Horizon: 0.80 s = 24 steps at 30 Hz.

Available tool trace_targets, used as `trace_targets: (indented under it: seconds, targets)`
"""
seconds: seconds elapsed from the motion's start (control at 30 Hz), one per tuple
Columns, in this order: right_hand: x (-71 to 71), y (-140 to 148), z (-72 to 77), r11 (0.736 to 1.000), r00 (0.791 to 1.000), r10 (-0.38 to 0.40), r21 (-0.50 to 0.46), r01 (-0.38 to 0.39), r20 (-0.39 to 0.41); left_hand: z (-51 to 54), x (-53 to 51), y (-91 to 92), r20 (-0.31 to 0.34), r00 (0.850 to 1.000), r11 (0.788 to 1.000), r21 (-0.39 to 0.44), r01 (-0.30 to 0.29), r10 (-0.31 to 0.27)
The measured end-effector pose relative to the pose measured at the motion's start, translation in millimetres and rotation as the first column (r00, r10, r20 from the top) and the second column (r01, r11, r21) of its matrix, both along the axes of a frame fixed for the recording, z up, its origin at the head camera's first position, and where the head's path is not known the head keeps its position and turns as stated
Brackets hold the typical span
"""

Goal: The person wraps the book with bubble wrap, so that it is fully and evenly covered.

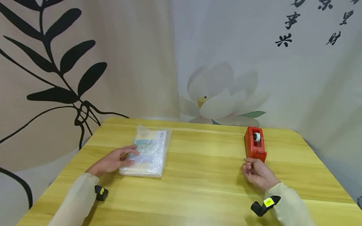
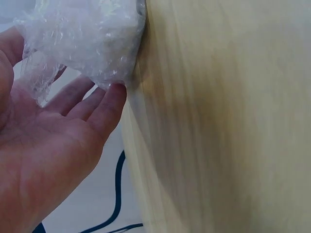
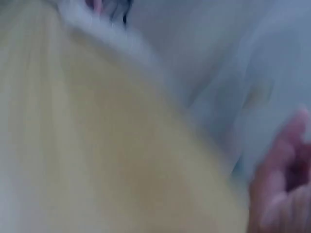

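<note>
A flat package (image 1: 147,150) wrapped in clear bubble wrap lies on the left half of the table. My left hand (image 1: 114,160) touches its left edge, the fingers over the upper side and the thumb lower down. In the left wrist view, fingertips (image 2: 115,92) of that hand rest against the crinkled wrap (image 2: 92,39). Just in front of a red tape dispenser (image 1: 249,146) with a roll inside is my right hand (image 1: 258,174), its fingers bent and thumb near the index finger. Whether it pinches a strip of tape cannot be made out; the right wrist view is blurred.
The wooden table (image 1: 198,188) has rounded far corners, with its back edge close to a printed curtain (image 1: 141,62). A black wrist camera (image 1: 101,192) sits on the left sleeve and another (image 1: 266,205) on the right. A dark cable (image 2: 119,189) hangs beyond the table's edge.
</note>
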State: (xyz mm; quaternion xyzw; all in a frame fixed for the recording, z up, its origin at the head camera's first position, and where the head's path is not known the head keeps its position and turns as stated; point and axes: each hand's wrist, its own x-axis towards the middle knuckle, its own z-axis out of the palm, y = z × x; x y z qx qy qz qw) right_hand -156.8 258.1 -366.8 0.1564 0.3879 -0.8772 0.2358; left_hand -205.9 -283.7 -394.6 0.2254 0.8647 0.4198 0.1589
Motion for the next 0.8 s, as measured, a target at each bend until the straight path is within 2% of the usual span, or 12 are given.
trace_targets:
  seconds: [0.03, 0.07, 0.1, 0.17, 0.2, 0.27, 0.33, 0.4, 0.53, 0.7, 0.77, 0.8]
  targets:
    - [0.2, -8, 10.9, 0.992, 0.992, 0.079, 0.101, -0.069, -0.099, -0.8, 1.2, -0.5, 0.006, 1.0, 1.0, 0.002, -0.003, 0.003]
    - [-0.8, -15, 22.8, 0.972, 0.969, 0.161, 0.199, -0.123, -0.186, -1.2, 2.6, -1.4, 0.007, 1.0, 1.0, 0.001, -0.004, 0.004]
    - [-2.4, -22, 34.9, 0.936, 0.93, 0.247, 0.316, -0.156, -0.271, -1.8, 3.9, -2.8, 0.012, 1.0, 1.0, 0.004, -0.014, 0.013]
    - [-5.9, -36, 55.4, 0.822, 0.83, 0.406, 0.549, -0.149, -0.383, -1.7, 6.3, -5.6, 0.009, 1.0, 1.0, 0.005, -0.026, 0.026]
    - [-7.5, -42, 63.0, 0.758, 0.786, 0.47, 0.64, -0.127, -0.402, -1.5, 7.2, -7.1, 0.01, 0.999, 0.999, 0.006, -0.033, 0.033]
    - [-9.0, -51, 72.3, 0.653, 0.712, 0.577, 0.75, -0.108, -0.4, -1.6, 7.3, -8.2, 0.011, 0.999, 0.999, 0.006, -0.041, 0.041]
    - [-8.9, -57, 75.3, 0.556, 0.656, 0.654, 0.827, -0.077, -0.378, -2.0, 5.7, -6.5, 0.003, 1.0, 1.0, 0.005, -0.03, 0.03]
    - [-8.2, -62, 74.3, 0.489, 0.614, 0.701, 0.871, -0.042, -0.363, -3.1, 3.5, -4.0, 0.004, 1.0, 1.0, 0.003, -0.028, 0.028]
    - [-10.7, -75, 66.8, 0.422, 0.518, 0.775, 0.906, 0.003, -0.363, -4.7, 2.5, -0.6, 0.012, 0.999, 0.999, -0.002, -0.042, 0.042]
    - [-20.5, -103, 55.7, 0.372, 0.343, 0.858, 0.923, 0.098, -0.382, -3.3, 4.3, 1.9, 0.003, 0.999, 0.999, 0.007, -0.04, 0.04]
    - [-25.1, -114, 51.4, 0.367, 0.299, 0.874, 0.923, 0.113, -0.384, -2.2, 4.9, 2.6, -0.003, 0.999, 0.999, 0.009, -0.033, 0.033]
    - [-27.5, -120, 49.3, 0.368, 0.288, 0.878, 0.923, 0.108, -0.384, -2.0, 5.0, 2.7, -0.004, 0.999, 0.999, 0.009, -0.034, 0.034]
